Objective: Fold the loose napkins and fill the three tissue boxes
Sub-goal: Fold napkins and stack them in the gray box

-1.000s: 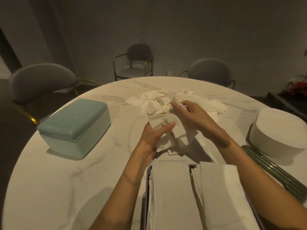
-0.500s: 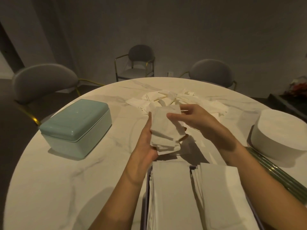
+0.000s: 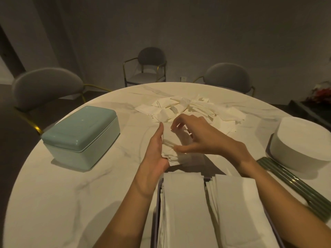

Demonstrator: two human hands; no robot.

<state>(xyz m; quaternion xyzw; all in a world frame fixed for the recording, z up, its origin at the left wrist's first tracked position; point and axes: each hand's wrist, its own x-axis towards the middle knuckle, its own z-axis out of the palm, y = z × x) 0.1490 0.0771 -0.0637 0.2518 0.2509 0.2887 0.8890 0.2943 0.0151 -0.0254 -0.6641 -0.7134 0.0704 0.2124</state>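
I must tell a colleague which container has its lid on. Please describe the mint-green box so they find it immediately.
On the round marble table, look to its left side, before the grey chair. There stands the mint-green box, rectangular with rounded corners. Unlike the round white container on the right, it is coloured.

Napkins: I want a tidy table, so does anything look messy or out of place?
Only the loose napkin pile beyond the hands, lying scattered and overlapping. The folded stacks near the person sit straight. Nothing looks spilled or damaged.

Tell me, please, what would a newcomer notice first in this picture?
At the centre, the left hand and right hand hold a small stack of napkins. Behind them lies a loose napkin pile. A closed teal box stands at the left.
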